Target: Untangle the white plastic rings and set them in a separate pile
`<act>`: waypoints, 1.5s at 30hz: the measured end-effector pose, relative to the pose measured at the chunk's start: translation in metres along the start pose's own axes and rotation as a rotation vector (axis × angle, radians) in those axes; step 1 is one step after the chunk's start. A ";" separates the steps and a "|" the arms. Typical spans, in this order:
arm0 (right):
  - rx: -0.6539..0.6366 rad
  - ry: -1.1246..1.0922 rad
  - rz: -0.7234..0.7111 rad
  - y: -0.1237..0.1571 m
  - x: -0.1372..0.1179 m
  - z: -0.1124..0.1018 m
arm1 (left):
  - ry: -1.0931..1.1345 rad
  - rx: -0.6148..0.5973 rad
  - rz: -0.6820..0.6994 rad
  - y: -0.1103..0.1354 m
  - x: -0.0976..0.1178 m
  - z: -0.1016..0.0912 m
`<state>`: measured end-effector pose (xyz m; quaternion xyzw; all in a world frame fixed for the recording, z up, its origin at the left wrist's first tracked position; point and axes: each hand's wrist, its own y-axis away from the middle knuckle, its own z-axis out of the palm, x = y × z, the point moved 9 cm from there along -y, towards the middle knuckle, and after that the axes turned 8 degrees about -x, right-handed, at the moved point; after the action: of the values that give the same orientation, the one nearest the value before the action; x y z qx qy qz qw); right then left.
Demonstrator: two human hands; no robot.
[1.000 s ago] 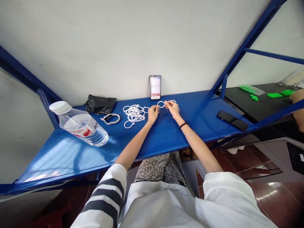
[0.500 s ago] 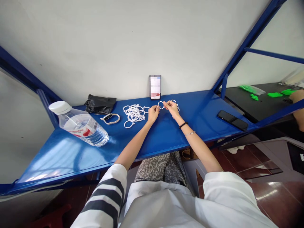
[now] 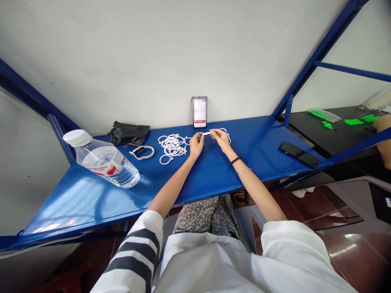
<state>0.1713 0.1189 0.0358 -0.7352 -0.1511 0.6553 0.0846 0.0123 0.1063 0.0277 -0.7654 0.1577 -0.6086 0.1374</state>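
Observation:
My left hand [image 3: 197, 145] and my right hand [image 3: 222, 138] meet over the blue table [image 3: 214, 171], both pinching one white plastic ring [image 3: 207, 133] between the fingertips. The ring is turned edge-on, so it looks like a short white bar. To the left of my left hand lies a pile of several white rings [image 3: 172, 145]. A few more white rings [image 3: 225, 131] lie just behind my right hand.
A phone [image 3: 199, 112] leans upright against the wall behind my hands. A water bottle [image 3: 102, 159] lies at the left, with a watch [image 3: 141, 151] and a black bag [image 3: 128, 133] beyond it. A dark phone [image 3: 298, 154] lies at the right.
The ring between my fingers has tilted from facing me as a circle to edge-on. Both hands have stayed in place.

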 end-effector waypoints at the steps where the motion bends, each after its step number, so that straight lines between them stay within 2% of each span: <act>1: -0.003 -0.011 0.004 0.000 0.001 0.000 | -0.004 0.003 0.002 0.001 0.001 -0.001; 8: -0.015 -0.060 0.033 -0.003 0.012 0.000 | -0.027 -0.003 0.037 0.003 0.011 -0.002; 17: -0.059 -0.148 0.080 -0.004 0.017 0.004 | -0.039 -0.021 0.056 0.003 0.011 0.004; 27: 0.005 -0.156 0.053 -0.006 0.021 -0.004 | -0.050 -0.157 0.052 0.003 0.017 0.016; 38: 0.020 -0.010 0.012 -0.002 0.009 -0.006 | -0.084 -0.100 0.098 0.001 0.014 0.012; 45: 0.047 -0.036 0.020 -0.002 0.007 -0.007 | -0.122 -0.063 0.106 0.000 0.010 0.010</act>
<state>0.1789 0.1235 0.0305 -0.7226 -0.1299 0.6726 0.0928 0.0237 0.1022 0.0343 -0.7956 0.2084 -0.5475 0.1546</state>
